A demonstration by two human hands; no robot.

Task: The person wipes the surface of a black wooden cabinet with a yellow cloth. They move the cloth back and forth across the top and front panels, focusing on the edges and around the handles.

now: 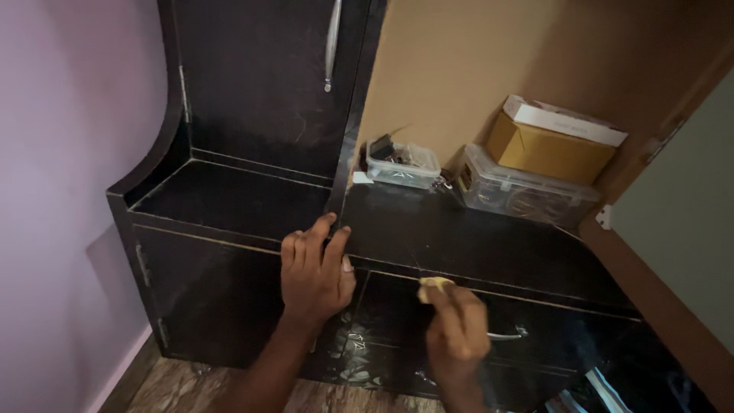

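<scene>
The left hand [313, 268] lies open at centre frame, fingers spread flat over the front edge of the dark cabinet's surface [474, 245]. The right hand [456, 329], lower centre-right, is closed around a small yellow cloth [433, 284], pressing it to the same front edge, just above a drawer with a metal handle [506, 335]. Toward the back of the surface, upper centre, stands a small clear plastic container [401, 164]. A larger clear container [524, 193] sits to its right, with a yellow cardboard box [547, 149] resting on top. A tall cabinet door [260, 84] with a metal pull fills the upper left.
</scene>
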